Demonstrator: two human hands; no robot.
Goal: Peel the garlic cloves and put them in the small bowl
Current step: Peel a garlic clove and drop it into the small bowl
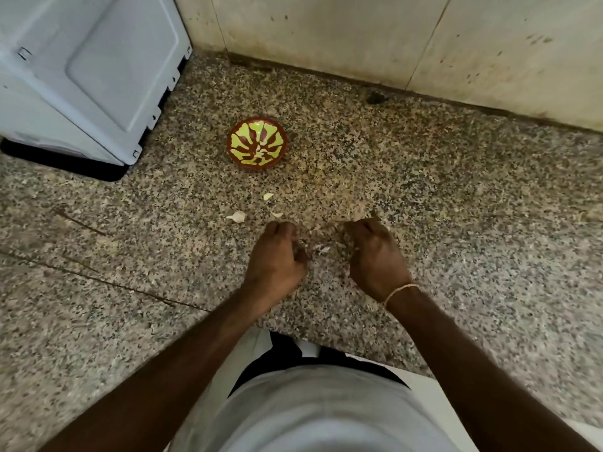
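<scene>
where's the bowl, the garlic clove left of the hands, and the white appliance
bowl (257,143), head view, on its patterned inside
garlic clove (238,216), head view, on its fat middle
white appliance (81,70), head view, on its side panel

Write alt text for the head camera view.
Two hands, left hand and right hand, fingers curled, hover over a speckled stone counter. Garlic cloves lie just beyond them, before a small red-and-yellow bowl.

Between the hands and the small bowl (257,143) the speckled counter (424,190) lies open but for three garlic cloves (238,216) scattered midway, while a white appliance (88,70) blocks the left and the wall (359,37) closes the back.
</scene>
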